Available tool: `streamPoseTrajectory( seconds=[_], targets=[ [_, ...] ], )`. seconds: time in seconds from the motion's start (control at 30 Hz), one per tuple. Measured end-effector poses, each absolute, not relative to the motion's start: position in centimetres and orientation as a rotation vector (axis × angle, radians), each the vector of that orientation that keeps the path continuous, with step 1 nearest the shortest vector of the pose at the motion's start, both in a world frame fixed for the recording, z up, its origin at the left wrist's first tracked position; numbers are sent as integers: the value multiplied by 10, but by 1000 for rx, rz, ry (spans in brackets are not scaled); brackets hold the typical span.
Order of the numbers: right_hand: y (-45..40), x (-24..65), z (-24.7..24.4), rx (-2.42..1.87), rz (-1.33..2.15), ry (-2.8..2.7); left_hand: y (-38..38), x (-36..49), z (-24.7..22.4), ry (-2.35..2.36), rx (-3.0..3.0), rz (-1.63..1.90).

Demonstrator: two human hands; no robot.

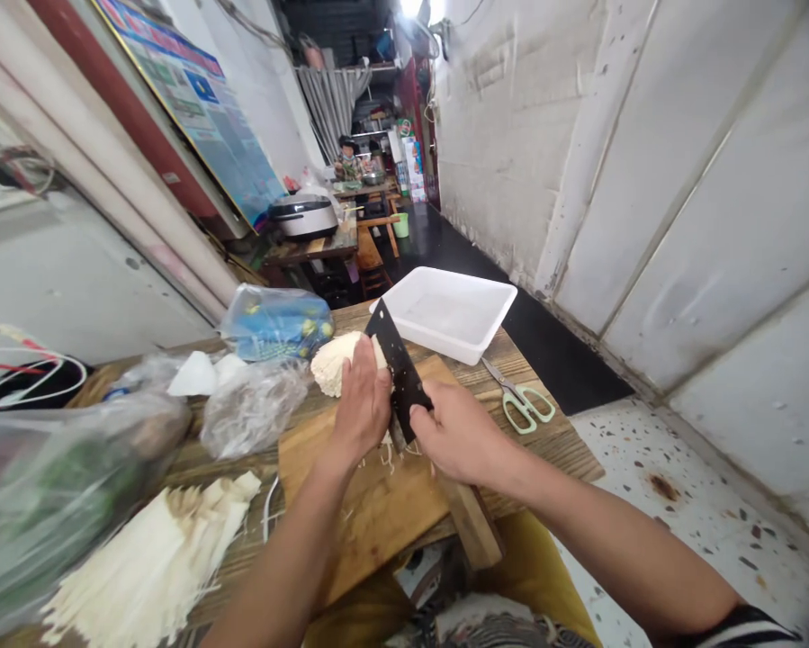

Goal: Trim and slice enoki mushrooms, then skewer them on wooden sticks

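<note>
My left hand (364, 405) presses on a bundle of cream-coloured enoki mushrooms (329, 364) at the far end of a wooden cutting board (370, 513). In my right hand (458, 432) is a black-bladed cleaver (399, 364), its handle wrapped by my fingers. The blade stands right beside the bundle, close to my left fingers. Thin pale scraps lie on the board under and near the blade. More enoki mushrooms (148, 567) lie at the lower left, next to the board.
Behind the board stands a white plastic tray (444, 310), with green-handled scissors (522, 400) to its right. Plastic bags (256, 409) crowd the left side, one blue bag (279, 322) among them. Farther off, a person (348, 162) sits beyond a table bearing a cooker (302, 216).
</note>
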State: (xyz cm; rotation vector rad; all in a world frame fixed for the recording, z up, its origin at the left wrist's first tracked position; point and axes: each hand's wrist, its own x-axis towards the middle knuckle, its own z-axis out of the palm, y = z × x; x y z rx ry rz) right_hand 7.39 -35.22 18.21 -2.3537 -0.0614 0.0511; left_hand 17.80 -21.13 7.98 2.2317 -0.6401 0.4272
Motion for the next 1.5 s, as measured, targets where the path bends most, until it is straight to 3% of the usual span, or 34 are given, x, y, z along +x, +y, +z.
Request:
streamPoseTrajectory(
  seconds=[0.17,0.3,0.5,0.67,0.87,1.1,1.33,1.5],
  targets=[
    [-341,70,188,-2259,-33,-65,-196,181,114,-692,2276,586],
    [-318,71,162,-1986,128,-55,-156,170,113,-684,2485,618],
    [-275,85,81,-1452,488,10,-90,158,39,-517,2788,438],
    [-264,100,43,-1452,561,106,-82,164,-18,-405,2764,238],
    [-318,90,66,-1660,521,154,-99,161,-37,-440,2756,347],
    [-404,40,89,-1734,255,251,-106,156,-15,-348,2863,288],
    [-422,20,81,-1692,252,288,-145,167,17,-1062,2818,243],
    [-430,13,87,-1783,223,281,-166,181,32,-1147,2804,152]
  ],
)
